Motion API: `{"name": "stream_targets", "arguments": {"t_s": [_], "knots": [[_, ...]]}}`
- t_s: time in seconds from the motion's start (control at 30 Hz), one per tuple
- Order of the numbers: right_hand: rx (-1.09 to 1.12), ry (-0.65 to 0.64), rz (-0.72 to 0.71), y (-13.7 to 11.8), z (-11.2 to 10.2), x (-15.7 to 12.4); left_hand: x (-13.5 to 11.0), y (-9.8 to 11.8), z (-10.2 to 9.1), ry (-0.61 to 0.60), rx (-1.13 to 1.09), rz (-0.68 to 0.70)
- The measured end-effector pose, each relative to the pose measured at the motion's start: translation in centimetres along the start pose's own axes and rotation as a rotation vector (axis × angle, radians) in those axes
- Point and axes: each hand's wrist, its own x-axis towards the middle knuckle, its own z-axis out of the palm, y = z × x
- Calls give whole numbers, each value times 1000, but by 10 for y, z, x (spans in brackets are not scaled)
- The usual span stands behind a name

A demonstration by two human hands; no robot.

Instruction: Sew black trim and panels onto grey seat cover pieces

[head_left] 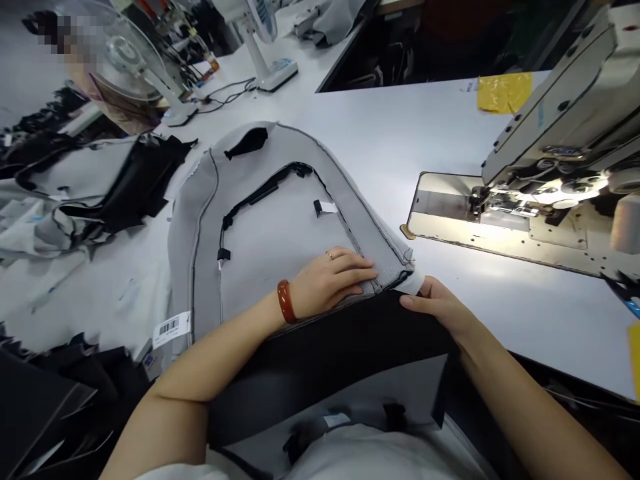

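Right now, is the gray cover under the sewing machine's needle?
No, the gray cover lies left of the sewing machine, with white tabletop showing between them.

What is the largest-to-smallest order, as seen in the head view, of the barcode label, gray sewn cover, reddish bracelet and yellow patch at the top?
1. Gray sewn cover, clearly largest
2. Yellow patch
3. Barcode label
4. Reddish bracelet

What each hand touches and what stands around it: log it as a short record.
Left hand: flat on the grey fabric piece
Right hand: at the piece's right corner, grip partly hidden
Bangle: reddish-brown, on the left wrist
Label: barcoded, at the piece's left edge
Sewing machine: on the right, lit
Table: white
Fans: two, beyond the piece
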Motion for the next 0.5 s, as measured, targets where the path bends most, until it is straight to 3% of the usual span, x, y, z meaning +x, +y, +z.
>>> {"name": "stream_targets", "arguments": {"t_s": [0.2, 0.33, 0.43, 0.5], "knots": [[-103, -10, -30, -4, 0, 6, -2, -5, 15, 202, 40, 65], [-315, 48, -114, -17, 8, -6, 4, -6, 30, 148, 109, 32], [-590, 234, -117, -19, -3, -25, 9, -14, 41, 127, 114, 35], [-699, 474, -130, -19, -20, -47, 11, -18, 45, 94, 122, 50]]}}
